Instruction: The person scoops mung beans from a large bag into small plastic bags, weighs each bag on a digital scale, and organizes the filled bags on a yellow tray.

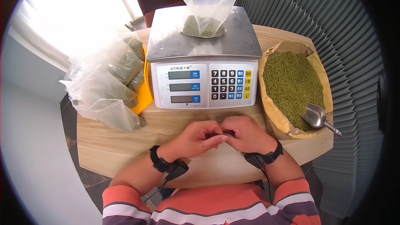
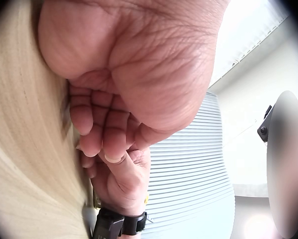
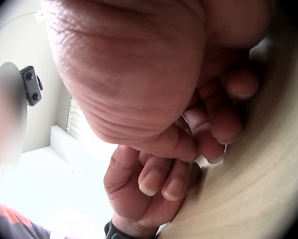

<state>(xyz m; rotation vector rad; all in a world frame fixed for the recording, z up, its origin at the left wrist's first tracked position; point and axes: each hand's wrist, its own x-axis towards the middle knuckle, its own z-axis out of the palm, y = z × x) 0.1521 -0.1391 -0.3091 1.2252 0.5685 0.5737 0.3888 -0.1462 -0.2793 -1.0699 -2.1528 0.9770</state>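
Observation:
Both hands meet over the wooden table (image 1: 137, 139), just in front of the scale. The left hand (image 1: 200, 138) has loosely curled fingers, its fingertips against those of the right hand (image 1: 249, 134). The right hand's fingers are loosely bent too, and nothing shows held in either. In the left wrist view the left fingers (image 2: 116, 132) overlap the right hand's thumb. Nearest to both hands is the digital scale (image 1: 208, 64), keypad and displays facing the person. On its metal pan stands a zip-top clear bag (image 1: 204, 23) with green beans at the bottom.
At the right a paper sack (image 1: 271, 110) is full of green beans (image 1: 291, 83), with a metal scoop (image 1: 316, 116) stuck in them. Several clear bags (image 1: 118, 73) with greenish contents lie on a yellow tray (image 1: 145, 96) at the left. A pleated grey curtain (image 1: 333, 29) hangs beyond the table's right side.

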